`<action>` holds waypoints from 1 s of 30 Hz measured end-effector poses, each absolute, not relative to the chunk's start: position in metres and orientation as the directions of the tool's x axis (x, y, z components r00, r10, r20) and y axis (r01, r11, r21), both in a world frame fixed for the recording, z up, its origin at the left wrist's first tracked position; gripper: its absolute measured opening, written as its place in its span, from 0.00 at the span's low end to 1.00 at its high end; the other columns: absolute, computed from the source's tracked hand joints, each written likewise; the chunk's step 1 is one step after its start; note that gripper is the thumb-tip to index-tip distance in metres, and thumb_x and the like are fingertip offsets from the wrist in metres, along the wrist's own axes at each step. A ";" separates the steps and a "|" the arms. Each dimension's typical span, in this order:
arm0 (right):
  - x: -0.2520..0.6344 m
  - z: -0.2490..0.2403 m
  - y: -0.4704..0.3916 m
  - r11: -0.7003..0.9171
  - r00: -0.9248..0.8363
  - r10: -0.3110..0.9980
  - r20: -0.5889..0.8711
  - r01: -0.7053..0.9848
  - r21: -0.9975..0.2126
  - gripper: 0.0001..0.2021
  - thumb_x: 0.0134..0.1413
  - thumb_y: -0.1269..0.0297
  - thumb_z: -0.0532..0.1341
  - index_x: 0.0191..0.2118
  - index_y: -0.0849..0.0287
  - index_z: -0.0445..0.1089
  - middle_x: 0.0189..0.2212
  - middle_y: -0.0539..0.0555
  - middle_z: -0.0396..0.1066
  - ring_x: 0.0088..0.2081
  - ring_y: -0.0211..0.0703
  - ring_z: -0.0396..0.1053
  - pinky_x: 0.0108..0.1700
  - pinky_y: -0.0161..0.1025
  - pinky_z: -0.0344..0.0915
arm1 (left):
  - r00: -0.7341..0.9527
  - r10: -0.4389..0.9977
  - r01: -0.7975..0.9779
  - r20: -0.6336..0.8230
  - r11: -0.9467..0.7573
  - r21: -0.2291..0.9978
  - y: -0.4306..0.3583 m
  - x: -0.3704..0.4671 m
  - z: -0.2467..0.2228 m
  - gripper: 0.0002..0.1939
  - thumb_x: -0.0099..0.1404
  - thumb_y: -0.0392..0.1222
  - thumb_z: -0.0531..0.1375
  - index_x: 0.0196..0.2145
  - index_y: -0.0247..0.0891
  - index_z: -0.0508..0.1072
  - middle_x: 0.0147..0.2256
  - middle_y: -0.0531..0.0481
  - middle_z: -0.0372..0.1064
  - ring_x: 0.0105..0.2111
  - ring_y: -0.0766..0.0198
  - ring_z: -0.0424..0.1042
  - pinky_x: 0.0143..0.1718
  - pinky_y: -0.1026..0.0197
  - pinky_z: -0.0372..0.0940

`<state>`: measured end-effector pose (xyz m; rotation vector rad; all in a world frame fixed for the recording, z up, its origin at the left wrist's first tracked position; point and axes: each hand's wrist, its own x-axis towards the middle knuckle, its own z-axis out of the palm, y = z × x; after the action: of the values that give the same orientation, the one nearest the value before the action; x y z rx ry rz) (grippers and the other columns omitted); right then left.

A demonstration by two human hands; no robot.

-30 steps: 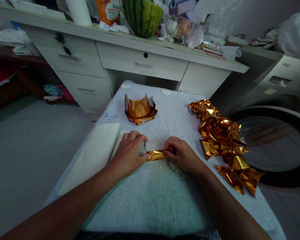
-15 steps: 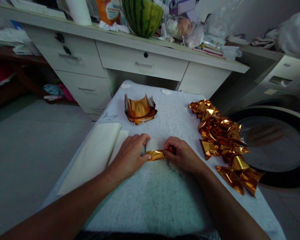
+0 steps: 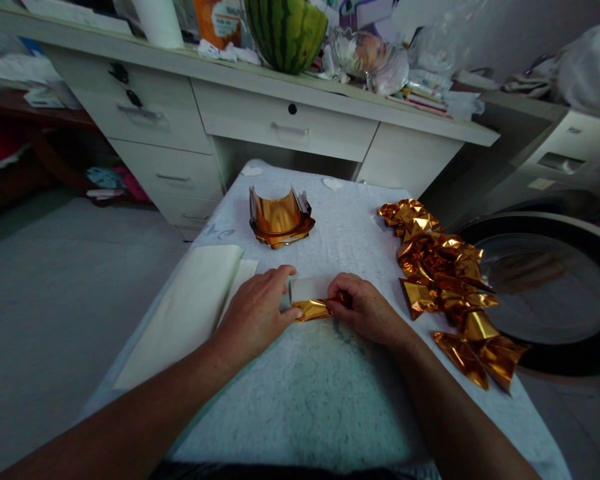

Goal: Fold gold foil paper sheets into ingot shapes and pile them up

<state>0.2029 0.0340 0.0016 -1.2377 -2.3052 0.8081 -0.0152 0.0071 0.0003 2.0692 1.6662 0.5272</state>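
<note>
A small piece of gold foil (image 3: 312, 310) with a white paper strip (image 3: 310, 289) along its far side lies between my hands. My right hand (image 3: 363, 307) pinches the foil's right end, where a dark reddish bit shows at the fingers. My left hand (image 3: 260, 310) is at the left end, thumb touching the foil and index finger raised apart from it. Beyond them stands a curved stack of gold foil sheets (image 3: 279, 217). Several folded gold foil pieces (image 3: 440, 260) lie in a heap to the right.
White paper sheets (image 3: 185, 307) lie left on the cloth-covered table (image 3: 325, 400). Behind it is a white desk (image 3: 280, 127) with a watermelon (image 3: 285, 33) on top. A washing machine (image 3: 555, 167) with its round door open stands at the right.
My left index finger has lifted slightly and moved left, off the paper strip, showing more of its left end. My right hand has hardly moved.
</note>
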 end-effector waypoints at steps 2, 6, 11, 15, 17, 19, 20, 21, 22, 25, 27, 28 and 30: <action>0.202 0.003 0.034 0.437 -0.526 0.847 0.071 0.615 -0.656 0.06 0.51 0.77 0.61 0.29 0.59 0.66 0.27 0.48 0.64 0.30 0.36 0.61 0.35 0.35 0.56 | 0.212 0.977 0.808 0.021 -0.188 0.559 0.007 -0.014 -0.001 0.25 0.57 0.38 0.64 0.52 0.40 0.64 0.40 0.47 0.71 0.42 0.52 0.72 0.44 0.50 0.67; 0.202 0.004 0.034 0.439 -0.529 0.846 0.069 0.617 -0.653 0.07 0.52 0.77 0.61 0.29 0.58 0.65 0.27 0.48 0.64 0.30 0.37 0.60 0.35 0.35 0.56 | 0.211 0.977 0.760 0.036 -0.187 0.623 0.007 -0.012 -0.004 0.22 0.57 0.35 0.64 0.49 0.42 0.65 0.42 0.47 0.70 0.43 0.53 0.72 0.44 0.51 0.67; 0.202 0.004 0.034 0.444 -0.535 0.842 0.068 0.615 -0.652 0.07 0.52 0.77 0.61 0.29 0.59 0.65 0.27 0.48 0.64 0.31 0.37 0.60 0.36 0.35 0.55 | 0.228 0.971 0.713 0.073 -0.217 0.667 0.007 -0.010 -0.006 0.21 0.56 0.32 0.62 0.48 0.42 0.66 0.42 0.48 0.67 0.43 0.56 0.71 0.45 0.52 0.68; 0.202 0.003 0.034 0.450 -0.536 0.841 0.076 0.614 -0.649 0.07 0.52 0.77 0.61 0.29 0.59 0.65 0.27 0.48 0.64 0.31 0.37 0.61 0.36 0.35 0.55 | 0.242 0.965 0.666 0.098 -0.239 0.707 0.007 -0.009 -0.004 0.25 0.56 0.28 0.60 0.50 0.43 0.65 0.43 0.51 0.62 0.40 0.61 0.70 0.44 0.55 0.69; 0.202 0.003 0.034 0.454 -0.537 0.840 0.080 0.612 -0.647 0.06 0.52 0.77 0.61 0.29 0.59 0.65 0.27 0.48 0.64 0.31 0.37 0.61 0.36 0.35 0.55 | 0.233 0.968 0.651 0.096 -0.229 0.724 0.007 -0.008 -0.004 0.28 0.55 0.27 0.59 0.52 0.43 0.64 0.44 0.51 0.59 0.38 0.63 0.70 0.43 0.56 0.69; 0.202 0.003 0.033 0.453 -0.539 0.839 0.078 0.611 -0.649 0.06 0.52 0.77 0.61 0.30 0.59 0.65 0.27 0.48 0.64 0.31 0.37 0.61 0.36 0.35 0.55 | 0.227 0.969 0.642 0.099 -0.226 0.733 0.007 -0.008 -0.004 0.29 0.55 0.27 0.59 0.53 0.44 0.63 0.45 0.51 0.58 0.37 0.65 0.69 0.43 0.57 0.69; 0.202 0.003 0.033 0.451 -0.539 0.839 0.076 0.611 -0.651 0.06 0.52 0.76 0.61 0.29 0.59 0.65 0.27 0.48 0.64 0.31 0.37 0.61 0.36 0.35 0.56 | 0.228 0.968 0.638 0.103 -0.228 0.736 0.007 -0.008 -0.004 0.29 0.55 0.27 0.59 0.53 0.44 0.63 0.45 0.51 0.57 0.37 0.65 0.69 0.43 0.57 0.69; 0.202 0.004 0.033 0.449 -0.539 0.839 0.073 0.610 -0.653 0.06 0.52 0.76 0.61 0.29 0.59 0.65 0.27 0.48 0.64 0.31 0.37 0.61 0.36 0.35 0.56 | 0.232 0.967 0.633 0.105 -0.232 0.738 0.007 -0.009 -0.005 0.29 0.55 0.28 0.59 0.53 0.45 0.63 0.46 0.51 0.57 0.37 0.65 0.69 0.43 0.57 0.70; 0.202 0.004 0.033 0.445 -0.537 0.840 0.070 0.610 -0.656 0.06 0.52 0.76 0.61 0.29 0.59 0.65 0.27 0.48 0.64 0.31 0.37 0.61 0.36 0.35 0.55 | 0.238 0.965 0.629 0.108 -0.238 0.740 0.007 -0.009 -0.006 0.28 0.55 0.28 0.59 0.53 0.45 0.63 0.46 0.51 0.57 0.38 0.65 0.69 0.43 0.56 0.70; 0.202 0.004 0.033 0.430 -0.528 0.847 0.062 0.611 -0.664 0.06 0.53 0.75 0.61 0.29 0.59 0.65 0.27 0.48 0.64 0.30 0.36 0.60 0.35 0.35 0.55 | 0.249 0.961 0.631 0.116 -0.252 0.734 0.008 -0.011 -0.007 0.27 0.56 0.30 0.59 0.53 0.45 0.63 0.46 0.51 0.58 0.39 0.63 0.69 0.44 0.55 0.69; 0.203 0.003 0.034 0.425 -0.526 0.848 0.057 0.613 -0.666 0.06 0.53 0.75 0.61 0.29 0.59 0.65 0.27 0.48 0.63 0.30 0.36 0.60 0.35 0.35 0.55 | 0.247 0.963 0.638 0.112 -0.248 0.729 0.008 -0.011 -0.006 0.26 0.57 0.30 0.60 0.52 0.44 0.64 0.46 0.50 0.59 0.40 0.62 0.69 0.45 0.54 0.69; 0.203 0.003 0.034 0.424 -0.527 0.848 0.054 0.614 -0.665 0.06 0.53 0.74 0.61 0.29 0.59 0.65 0.27 0.48 0.63 0.29 0.36 0.60 0.34 0.35 0.55 | 0.244 0.963 0.639 0.109 -0.245 0.729 0.009 -0.011 -0.006 0.25 0.57 0.31 0.60 0.52 0.44 0.64 0.46 0.50 0.59 0.40 0.62 0.69 0.45 0.54 0.69; 0.203 0.002 0.034 0.422 -0.526 0.849 0.050 0.617 -0.664 0.06 0.53 0.74 0.61 0.29 0.59 0.65 0.27 0.47 0.63 0.29 0.36 0.59 0.34 0.35 0.54 | 0.243 0.964 0.640 0.107 -0.242 0.729 0.009 -0.011 -0.006 0.24 0.57 0.31 0.60 0.51 0.44 0.64 0.46 0.50 0.60 0.40 0.62 0.69 0.45 0.54 0.69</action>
<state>0.2028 0.0341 0.0025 -1.2531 -2.3026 0.8403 -0.0108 0.0093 -0.0063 1.9659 1.4598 0.7601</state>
